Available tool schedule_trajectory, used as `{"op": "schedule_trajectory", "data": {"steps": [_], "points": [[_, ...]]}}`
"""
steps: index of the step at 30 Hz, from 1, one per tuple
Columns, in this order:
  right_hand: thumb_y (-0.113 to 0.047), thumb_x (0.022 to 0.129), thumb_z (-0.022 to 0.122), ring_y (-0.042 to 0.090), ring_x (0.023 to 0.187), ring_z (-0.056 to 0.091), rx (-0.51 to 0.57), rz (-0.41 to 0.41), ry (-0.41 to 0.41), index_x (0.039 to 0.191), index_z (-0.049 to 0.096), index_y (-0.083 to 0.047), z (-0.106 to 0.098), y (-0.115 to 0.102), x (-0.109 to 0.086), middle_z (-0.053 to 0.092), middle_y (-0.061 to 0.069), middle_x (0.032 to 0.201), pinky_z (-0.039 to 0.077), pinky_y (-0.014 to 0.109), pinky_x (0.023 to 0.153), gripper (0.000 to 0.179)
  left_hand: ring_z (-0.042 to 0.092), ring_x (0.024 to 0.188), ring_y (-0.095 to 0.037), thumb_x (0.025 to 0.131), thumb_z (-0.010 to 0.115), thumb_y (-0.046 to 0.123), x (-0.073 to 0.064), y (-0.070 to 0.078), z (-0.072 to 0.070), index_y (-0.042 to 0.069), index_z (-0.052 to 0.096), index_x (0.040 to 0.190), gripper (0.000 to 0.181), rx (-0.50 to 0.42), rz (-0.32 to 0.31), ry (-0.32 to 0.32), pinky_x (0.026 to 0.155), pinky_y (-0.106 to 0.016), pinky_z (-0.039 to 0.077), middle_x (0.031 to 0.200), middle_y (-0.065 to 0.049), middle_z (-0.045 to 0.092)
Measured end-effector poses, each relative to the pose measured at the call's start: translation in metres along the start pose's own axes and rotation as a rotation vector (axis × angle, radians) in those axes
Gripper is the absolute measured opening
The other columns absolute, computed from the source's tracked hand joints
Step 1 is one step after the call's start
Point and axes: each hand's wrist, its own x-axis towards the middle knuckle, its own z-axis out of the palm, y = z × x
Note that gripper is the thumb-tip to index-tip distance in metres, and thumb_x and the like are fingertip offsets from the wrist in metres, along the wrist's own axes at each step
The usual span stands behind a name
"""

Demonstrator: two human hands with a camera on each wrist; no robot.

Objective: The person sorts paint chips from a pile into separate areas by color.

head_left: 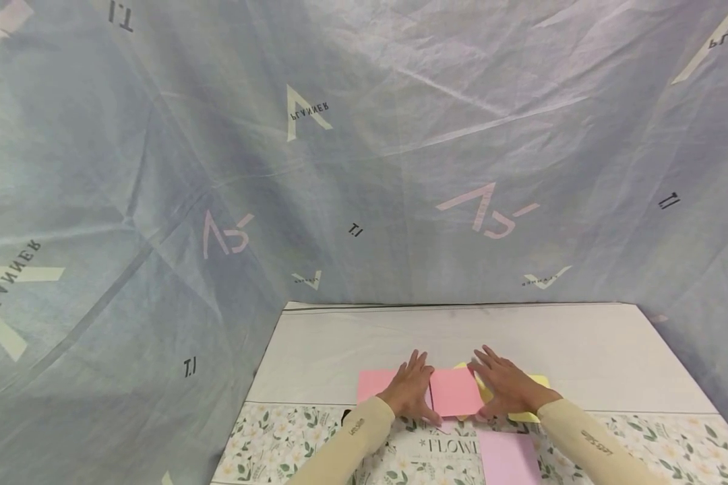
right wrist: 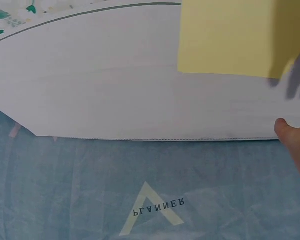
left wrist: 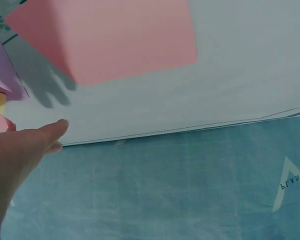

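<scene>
Before wrinkled fabric (head_left: 388, 182), left hand (head_left: 408, 389) and right hand (head_left: 507, 385) flank square paper (head_left: 453, 392).

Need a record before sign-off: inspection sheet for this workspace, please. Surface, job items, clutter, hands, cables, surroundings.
Surface: white cover with a floral band nearer the person.
Job's things: pink square between the hands; more yellow shows at its edge.
Clutter: pink sheet on the left, yellow sheet on the right, lilac sheet nearer the person; small dark object by the left sleeve, unidentifiable.
Grippers: left hand at the square's left edge, right hand at its right.
Cables: nothing seen.
Surroundings: blue-grey printed fabric behind and at both sides.
</scene>
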Motion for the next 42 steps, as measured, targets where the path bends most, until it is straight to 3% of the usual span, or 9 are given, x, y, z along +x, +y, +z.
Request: {"op": "schedule_trajectory", "data": {"steps": [7,14,22,34,42], "points": [[-0.063,0.067,0.081,0.054,0.142,0.027,-0.038,-0.018,0.042,0.139,0.050,0.001,0.003,-0.005,0.007,0.036,0.033,0.151,0.034,0.068,0.108,0.101,-0.001,0.155,-0.025,0.063,0.087,0.061,-0.003,-0.010,-0.006,0.015,0.037,0.152,0.112,-0.060,-0.005,-0.014,0.125,-0.043,0.013,0.168,-0.012,0.009],[-0.058,0.066,0.083,0.052,0.142,0.030,-0.058,-0.028,0.080,0.138,0.053,0.000,0.003,-0.014,0.014,0.039,0.031,0.151,0.035,0.066,0.109,0.097,-0.002,0.155,-0.028,0.062,0.088,0.058,-0.005,-0.019,-0.012,0.013,0.038,0.152,0.113,-0.075,-0.001,-0.005,0.125,-0.047,0.013,0.167,-0.014,0.008],[-0.064,0.064,0.082,0.054,0.142,0.030,-0.068,-0.053,0.116,0.137,0.054,0.003,0.007,-0.019,0.024,0.038,0.033,0.150,0.035,0.069,0.106,0.103,-0.002,0.155,-0.030,0.062,0.089,0.057,-0.003,-0.034,-0.012,0.013,0.040,0.151,0.111,-0.073,0.001,0.008,0.124,-0.049,0.014,0.167,-0.016,0.009],[-0.067,0.064,0.080,0.052,0.142,0.030,-0.088,-0.066,0.130,0.138,0.053,0.002,0.018,-0.031,0.044,0.038,0.032,0.151,0.038,0.066,0.107,0.104,-0.002,0.154,-0.036,0.060,0.093,0.047,-0.014,-0.057,-0.022,0.012,0.044,0.147,0.106,-0.160,-0.011,0.016,0.124,-0.053,0.013,0.166,-0.021,0.010],[-0.064,0.065,0.080,0.053,0.144,0.025,-0.025,-0.051,0.100,0.139,0.052,0.004,0.020,-0.042,0.053,0.035,0.033,0.153,0.033,0.069,0.108,0.105,-0.001,0.154,-0.036,0.061,0.094,0.044,-0.020,-0.069,-0.022,0.012,0.045,0.145,0.103,-0.161,-0.024,0.008,0.123,-0.054,0.015,0.166,-0.021,0.010]]}}
